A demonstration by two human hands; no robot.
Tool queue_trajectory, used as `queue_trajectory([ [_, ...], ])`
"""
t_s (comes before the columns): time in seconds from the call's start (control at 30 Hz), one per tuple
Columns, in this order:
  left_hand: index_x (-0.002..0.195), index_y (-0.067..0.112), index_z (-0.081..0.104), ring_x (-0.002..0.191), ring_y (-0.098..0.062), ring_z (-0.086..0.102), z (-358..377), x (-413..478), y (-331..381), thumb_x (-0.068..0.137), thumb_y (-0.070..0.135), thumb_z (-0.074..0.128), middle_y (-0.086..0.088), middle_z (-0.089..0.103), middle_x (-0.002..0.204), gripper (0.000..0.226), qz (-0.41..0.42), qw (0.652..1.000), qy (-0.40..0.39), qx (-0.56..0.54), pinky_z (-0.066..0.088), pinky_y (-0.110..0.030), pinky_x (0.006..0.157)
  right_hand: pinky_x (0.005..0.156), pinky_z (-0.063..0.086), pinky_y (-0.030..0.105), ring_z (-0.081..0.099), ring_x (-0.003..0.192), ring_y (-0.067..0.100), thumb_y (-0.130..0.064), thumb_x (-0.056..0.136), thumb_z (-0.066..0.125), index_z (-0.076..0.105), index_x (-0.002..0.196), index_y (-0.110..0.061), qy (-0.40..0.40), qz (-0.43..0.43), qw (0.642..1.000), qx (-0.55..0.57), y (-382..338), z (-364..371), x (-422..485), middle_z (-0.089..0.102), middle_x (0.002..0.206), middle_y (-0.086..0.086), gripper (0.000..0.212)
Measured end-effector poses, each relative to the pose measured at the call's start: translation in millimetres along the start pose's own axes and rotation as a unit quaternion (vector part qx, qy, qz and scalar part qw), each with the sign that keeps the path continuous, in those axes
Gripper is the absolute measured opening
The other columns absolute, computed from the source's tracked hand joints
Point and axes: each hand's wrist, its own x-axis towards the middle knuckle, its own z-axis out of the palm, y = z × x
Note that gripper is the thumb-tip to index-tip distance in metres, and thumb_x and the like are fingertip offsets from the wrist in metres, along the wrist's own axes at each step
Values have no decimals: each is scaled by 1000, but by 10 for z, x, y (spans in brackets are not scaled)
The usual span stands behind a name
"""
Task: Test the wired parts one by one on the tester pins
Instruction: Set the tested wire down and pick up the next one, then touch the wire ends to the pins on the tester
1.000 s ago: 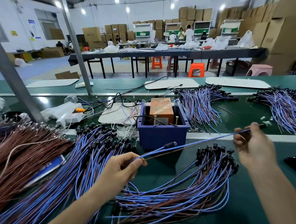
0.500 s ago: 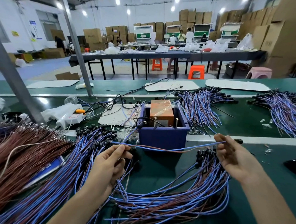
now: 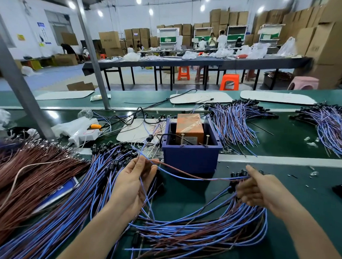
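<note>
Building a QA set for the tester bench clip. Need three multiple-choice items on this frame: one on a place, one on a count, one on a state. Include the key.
1. Where does the orange block sit?
A. inside the blue box
B. on a white board
C. on the brown wire heap

2. How many upright metal pins stand at the box's near edge?
A. one
B. two
C. four

3. The wire pair strung in front of the box is:
A. lying loose on the belt
B. hooked on a pin
C. held at both ends

Key:
1 A, the block stands between the box walls.
2 B, one pin stands on the left and one on the right.
3 C, the left grip pinches one end and the right grip holds the other. The pair touches no pin.
</note>
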Motion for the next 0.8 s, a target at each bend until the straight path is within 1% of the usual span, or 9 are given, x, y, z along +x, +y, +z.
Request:
queue_trajectory([
  [0.07,78,4,56,55,-7,66,49,20,-51,93,10,50,-5,67,62,17,13,1000,-7,1,53,-15,51,37,41,20,54,38,21,-50,97,45,68,66,7,-5,8,978,-210,-7,72,-84,66,57,18,69],
  [0.13,81,2,57,59,-9,68,114,19,-127,93,9,50,-8,70,65,16,13,1000,-25,11,53,-15,53,41,42,18,55,39,10,-43,94,55,69,61,-6,16,-112,951,-289,-47,227,-179,67,52,3,52],
  [0.23,83,2,57,60,-7,67,240,15,-257,89,8,54,-8,71,67,10,12,998,-52,33,53,-13,53,65,45,4,63,67,-7,-33,86,68,72,81,-26,28,-368,909,-191,-220,639,-447,71,71,-15,10],
  [0.27,82,3,57,58,-5,66,278,13,-295,87,10,56,-5,70,66,9,16,997,-63,45,52,-12,53,72,46,5,64,77,-7,-28,85,69,71,93,-28,3,-404,901,-156,-277,787,-517,71,81,-16,8],
  [0.3,82,4,58,57,-4,65,322,11,-325,83,13,59,-3,70,65,9,19,995,-74,59,51,-12,52,75,47,6,65,82,-5,-22,85,70,70,102,-25,-20,-421,897,-134,-313,920,-561,71,89,-14,18],
  [0.43,83,5,60,58,-8,65,421,44,-384,81,15,60,-7,69,71,11,13,993,-90,69,53,-15,54,77,48,10,62,84,-1,-3,82,71,70,109,-17,17,-451,882,-134,-352,1183,-571,67,96,-6,31],
  [0.57,81,5,59,41,-1,46,412,79,-404,79,16,61,-5,60,66,12,-3,992,-93,86,37,-11,37,74,50,12,62,81,1,-3,82,72,73,100,-19,49,-455,880,-131,-281,1142,-479,69,91,-5,24],
  [0.7,80,10,56,41,-1,41,411,117,-424,72,25,65,6,51,51,20,12,980,-118,159,33,-11,37,55,56,25,63,60,9,-7,82,73,76,88,-15,47,-426,901,-67,-220,1088,-423,69,73,-4,10],
  [0.8,81,12,58,43,-2,39,424,149,-438,73,23,67,7,47,52,16,13,975,-126,181,33,-11,39,47,51,24,60,48,14,-7,84,72,75,84,-18,33,-400,916,-24,-196,1035,-375,68,62,-1,11],
])
